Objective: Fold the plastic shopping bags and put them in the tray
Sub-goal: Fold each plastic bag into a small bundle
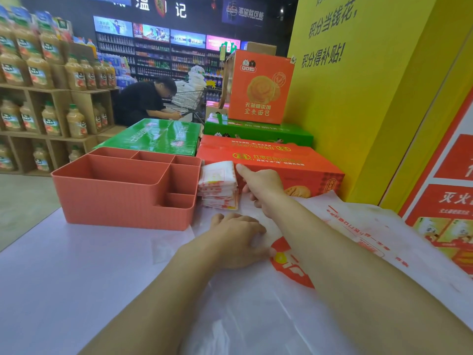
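Note:
A white plastic shopping bag (353, 226) with red and yellow print lies spread on the table in front of me. My left hand (238, 239) rests palm down on it, fingers curled, pressing its left part flat. My right hand (261, 188) reaches further back over the bag, index finger stretched out beside a stack of folded bags (218, 184). That stack leans against the right wall of a salmon-coloured divided tray (122, 190), outside it. I see nothing inside the tray's compartments.
An orange carton (294, 160) lies right behind my right hand, with green cartons (158, 135) and an upright orange box (261, 85) behind it. A yellow wall (371, 111) closes the right side. Juice shelves (38, 98) stand at left; a person (146, 101) crouches far back.

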A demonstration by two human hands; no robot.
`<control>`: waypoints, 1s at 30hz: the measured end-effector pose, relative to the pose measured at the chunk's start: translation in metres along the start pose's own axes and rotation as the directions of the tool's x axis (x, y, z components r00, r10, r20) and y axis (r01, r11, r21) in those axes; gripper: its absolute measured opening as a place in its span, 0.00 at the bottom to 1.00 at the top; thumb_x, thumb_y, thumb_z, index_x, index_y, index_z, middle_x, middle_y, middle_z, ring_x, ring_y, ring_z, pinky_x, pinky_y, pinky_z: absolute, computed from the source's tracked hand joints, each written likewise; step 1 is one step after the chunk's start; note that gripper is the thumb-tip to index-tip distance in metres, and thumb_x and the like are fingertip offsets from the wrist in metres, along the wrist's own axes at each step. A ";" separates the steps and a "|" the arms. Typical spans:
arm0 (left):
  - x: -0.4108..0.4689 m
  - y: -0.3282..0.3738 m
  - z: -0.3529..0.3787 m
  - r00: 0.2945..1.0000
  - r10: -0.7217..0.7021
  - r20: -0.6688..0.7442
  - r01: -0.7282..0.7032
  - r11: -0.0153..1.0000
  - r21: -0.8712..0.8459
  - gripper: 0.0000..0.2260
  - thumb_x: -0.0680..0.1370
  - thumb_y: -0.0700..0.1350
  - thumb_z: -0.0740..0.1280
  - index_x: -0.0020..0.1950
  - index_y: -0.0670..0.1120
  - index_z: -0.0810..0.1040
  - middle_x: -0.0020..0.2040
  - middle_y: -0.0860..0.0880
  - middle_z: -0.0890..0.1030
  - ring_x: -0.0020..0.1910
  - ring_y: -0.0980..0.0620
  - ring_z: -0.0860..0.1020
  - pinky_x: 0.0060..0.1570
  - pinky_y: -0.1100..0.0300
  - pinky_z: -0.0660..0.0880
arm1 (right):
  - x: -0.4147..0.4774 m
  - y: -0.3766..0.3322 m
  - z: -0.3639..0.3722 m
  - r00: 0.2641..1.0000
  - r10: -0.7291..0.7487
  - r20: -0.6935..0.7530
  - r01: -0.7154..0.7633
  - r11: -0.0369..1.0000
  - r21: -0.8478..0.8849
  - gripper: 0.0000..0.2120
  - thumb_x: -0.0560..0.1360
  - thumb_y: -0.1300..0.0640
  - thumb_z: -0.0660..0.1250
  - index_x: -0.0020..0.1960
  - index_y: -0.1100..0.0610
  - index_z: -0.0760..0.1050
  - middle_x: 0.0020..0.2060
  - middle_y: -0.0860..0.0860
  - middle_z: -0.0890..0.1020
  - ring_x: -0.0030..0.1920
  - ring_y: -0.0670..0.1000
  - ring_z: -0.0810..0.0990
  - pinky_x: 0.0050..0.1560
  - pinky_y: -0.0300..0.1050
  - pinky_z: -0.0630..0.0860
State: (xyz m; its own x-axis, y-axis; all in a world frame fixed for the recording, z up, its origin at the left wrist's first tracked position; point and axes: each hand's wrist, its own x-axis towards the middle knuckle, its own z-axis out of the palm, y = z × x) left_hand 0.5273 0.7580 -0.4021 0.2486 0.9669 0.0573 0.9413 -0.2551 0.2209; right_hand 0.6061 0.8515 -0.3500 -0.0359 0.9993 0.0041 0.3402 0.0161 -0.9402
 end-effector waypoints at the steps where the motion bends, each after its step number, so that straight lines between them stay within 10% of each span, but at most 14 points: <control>1: -0.001 0.001 -0.001 1.000 -0.001 0.009 0.001 1.000 0.005 0.29 0.76 0.70 0.60 0.74 0.58 0.69 0.75 0.57 0.69 0.75 0.48 0.61 0.72 0.43 0.55 | -0.004 0.000 -0.005 1.000 -0.008 0.002 0.008 1.000 0.007 0.22 0.78 0.42 0.68 0.43 0.63 0.80 0.32 0.52 0.80 0.28 0.50 0.71 0.25 0.41 0.65; 10: -0.002 0.000 -0.003 0.999 0.031 0.030 -0.033 0.997 0.063 0.25 0.77 0.69 0.60 0.73 0.64 0.69 0.76 0.63 0.65 0.77 0.49 0.57 0.71 0.44 0.53 | -0.050 0.042 -0.085 0.949 -0.268 0.164 0.312 0.869 -0.385 0.12 0.78 0.53 0.65 0.41 0.57 0.82 0.36 0.49 0.85 0.33 0.46 0.79 0.38 0.46 0.77; 17: 0.000 -0.001 -0.008 0.997 0.052 -0.051 -0.048 0.995 0.082 0.24 0.74 0.69 0.66 0.68 0.65 0.74 0.70 0.64 0.73 0.71 0.52 0.64 0.63 0.50 0.57 | -0.089 0.108 -0.146 0.844 -0.391 0.368 0.537 0.590 -0.604 0.09 0.78 0.44 0.67 0.54 0.46 0.82 0.55 0.44 0.81 0.59 0.47 0.74 0.65 0.51 0.71; 24: -0.008 0.014 -0.017 0.970 0.185 -0.159 -0.193 0.981 -0.033 0.22 0.72 0.71 0.63 0.61 0.64 0.78 0.58 0.62 0.78 0.59 0.57 0.74 0.61 0.52 0.69 | -0.103 0.124 -0.151 0.930 -0.283 0.236 0.358 0.548 -0.756 0.20 0.79 0.37 0.60 0.68 0.43 0.74 0.69 0.45 0.73 0.69 0.54 0.67 0.71 0.53 0.63; 30: -0.032 0.057 -0.010 0.921 0.380 0.082 -0.365 0.918 -0.153 0.30 0.67 0.72 0.63 0.65 0.61 0.77 0.60 0.64 0.75 0.60 0.63 0.71 0.60 0.65 0.70 | -0.100 0.124 -0.141 0.966 -0.240 0.095 0.214 0.540 -0.814 0.19 0.80 0.37 0.57 0.66 0.43 0.74 0.70 0.49 0.72 0.70 0.59 0.65 0.71 0.56 0.62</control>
State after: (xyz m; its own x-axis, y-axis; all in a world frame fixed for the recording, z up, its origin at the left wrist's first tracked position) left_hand 0.5708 0.7130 -0.3817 0.6053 0.7940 0.0573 0.7388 -0.5871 0.3310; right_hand 0.7844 0.7579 -0.4187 -0.2054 0.9585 0.1977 0.9407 0.2491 -0.2301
